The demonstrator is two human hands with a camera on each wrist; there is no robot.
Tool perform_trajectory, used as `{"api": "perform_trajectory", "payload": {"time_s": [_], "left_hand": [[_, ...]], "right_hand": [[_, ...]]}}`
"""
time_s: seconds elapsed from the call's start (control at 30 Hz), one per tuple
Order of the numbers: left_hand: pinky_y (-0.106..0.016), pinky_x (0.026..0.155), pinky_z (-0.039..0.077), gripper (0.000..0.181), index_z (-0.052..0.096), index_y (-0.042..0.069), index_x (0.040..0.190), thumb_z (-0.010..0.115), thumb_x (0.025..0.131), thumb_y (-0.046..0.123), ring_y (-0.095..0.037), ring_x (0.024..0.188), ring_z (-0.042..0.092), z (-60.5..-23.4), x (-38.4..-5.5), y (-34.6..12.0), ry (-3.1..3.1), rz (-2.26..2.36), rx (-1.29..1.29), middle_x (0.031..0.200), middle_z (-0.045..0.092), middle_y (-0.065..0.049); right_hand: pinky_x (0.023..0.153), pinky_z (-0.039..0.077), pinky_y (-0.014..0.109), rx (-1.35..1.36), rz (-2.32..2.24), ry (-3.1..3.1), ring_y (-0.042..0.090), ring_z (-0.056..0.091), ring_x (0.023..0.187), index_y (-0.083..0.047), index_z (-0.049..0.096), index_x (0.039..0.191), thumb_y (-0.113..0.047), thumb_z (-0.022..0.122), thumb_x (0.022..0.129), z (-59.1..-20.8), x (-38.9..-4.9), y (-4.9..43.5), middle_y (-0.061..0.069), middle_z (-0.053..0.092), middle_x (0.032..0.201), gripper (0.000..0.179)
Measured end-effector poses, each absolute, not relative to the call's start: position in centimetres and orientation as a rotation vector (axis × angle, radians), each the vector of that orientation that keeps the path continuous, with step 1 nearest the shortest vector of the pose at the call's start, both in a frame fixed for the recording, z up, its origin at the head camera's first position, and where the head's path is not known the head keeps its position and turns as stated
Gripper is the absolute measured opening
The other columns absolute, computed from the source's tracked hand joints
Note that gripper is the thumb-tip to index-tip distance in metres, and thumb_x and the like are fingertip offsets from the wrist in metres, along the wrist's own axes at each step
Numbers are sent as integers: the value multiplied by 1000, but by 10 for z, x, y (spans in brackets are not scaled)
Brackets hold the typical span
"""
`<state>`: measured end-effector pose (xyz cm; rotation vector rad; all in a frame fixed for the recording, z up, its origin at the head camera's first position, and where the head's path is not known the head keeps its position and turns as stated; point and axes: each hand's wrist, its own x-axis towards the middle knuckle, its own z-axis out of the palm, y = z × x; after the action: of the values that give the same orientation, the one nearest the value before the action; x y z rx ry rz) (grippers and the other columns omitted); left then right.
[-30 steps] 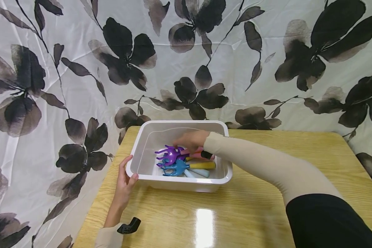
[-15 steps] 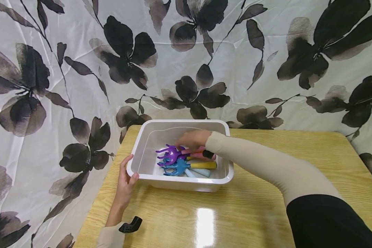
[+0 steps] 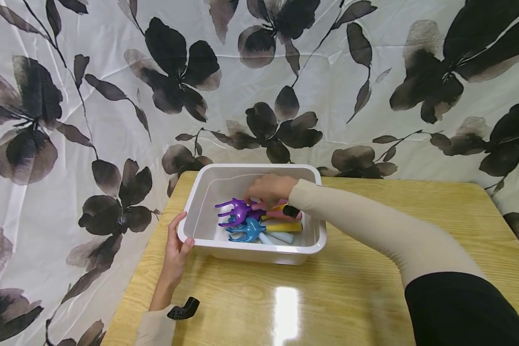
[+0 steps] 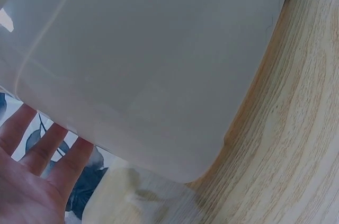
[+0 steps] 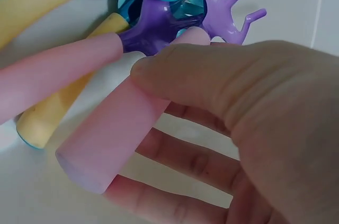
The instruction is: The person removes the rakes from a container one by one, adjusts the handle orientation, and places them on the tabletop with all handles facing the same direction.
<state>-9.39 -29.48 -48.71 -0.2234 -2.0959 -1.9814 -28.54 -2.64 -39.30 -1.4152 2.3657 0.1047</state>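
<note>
A white plastic bin [image 3: 251, 250] stands on the table with several toy hand rakes inside. My left hand [image 3: 175, 250] holds its near left corner, thumb at the rim and fingers along the outer wall; in the left wrist view those fingers look straight. Reaching into the bin, my right hand [image 3: 270, 189] grips the pink handle [image 5: 119, 128] of a purple rake [image 3: 238, 210], thumb on top and fingers underneath. Beside it lie another purple rake [image 5: 151, 25] with a pink handle and a blue rake [image 3: 248, 229] with a yellow handle [image 3: 284, 227].
Pale blue handles [image 3: 281, 237] lie lowest in the pile, partly covered. The wooden table [image 3: 372, 230] extends to the right and in front of the bin. A floral cloth [image 3: 259, 86] hangs behind the table and on its left side.
My right hand has risen slightly within the bin, with the purple rake. More of a yellow handle shows between the pink handles. My left hand stays at the bin's corner.
</note>
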Motion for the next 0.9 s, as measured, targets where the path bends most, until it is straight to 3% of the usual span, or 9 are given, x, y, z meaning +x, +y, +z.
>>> {"api": "perform_trajectory", "payload": {"time_s": [0.4,0.57,0.9], "left_hand": [[-25,92,51,62,29,15,158,55,102,14,-25,121,50,-486,-97,-295,-2062,-2011,-268,148,38,-7],[-25,92,52,62,29,14,158,55,102,14,-27,121,49,-485,-96,-293,-2081,-2005,-243,149,37,-6],[-25,93,52,63,27,13,158,54,102,12,-32,123,47,-486,-92,-295,-2094,-1995,-235,150,36,-7]], "right_hand": [[67,53,29,-1389,42,2375,18,60,89,-26,70,124,-19,73,96,-371,-282,-15,-1,69,112,30],[62,54,29,-1373,-63,2355,19,63,82,-25,69,126,-16,74,94,-350,-276,-2,2,68,101,33],[67,54,31,-1415,-199,2388,20,62,82,-25,66,129,-4,81,84,-309,-269,31,0,69,94,52]]}}
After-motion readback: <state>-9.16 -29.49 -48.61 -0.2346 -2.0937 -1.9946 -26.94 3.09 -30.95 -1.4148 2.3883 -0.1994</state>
